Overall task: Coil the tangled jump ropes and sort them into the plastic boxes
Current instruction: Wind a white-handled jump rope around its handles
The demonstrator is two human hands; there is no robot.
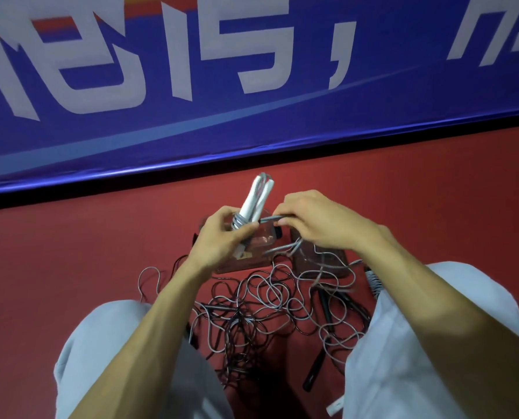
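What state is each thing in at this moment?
white-handled rope: handles bundled, gray cord partly wound round them
left hand: grips the bundled handles
right hand: pinches the loose cord
rope pile: tangled, on the floor
plastic boxes: on the floor, contents unclear

grey ropes [270, 300] tangled before boxes [321, 261]

Open red floor [80, 237] is stretching out left of the left hand [222, 237] and right of the right hand [315, 222]. Directly under them two clear boxes [262, 241] are sitting side by side; nearer the body, the rope tangle [261, 303] is clogging the gap between both knees [107, 343]. Blue banner [252, 116] is walling off the far side.
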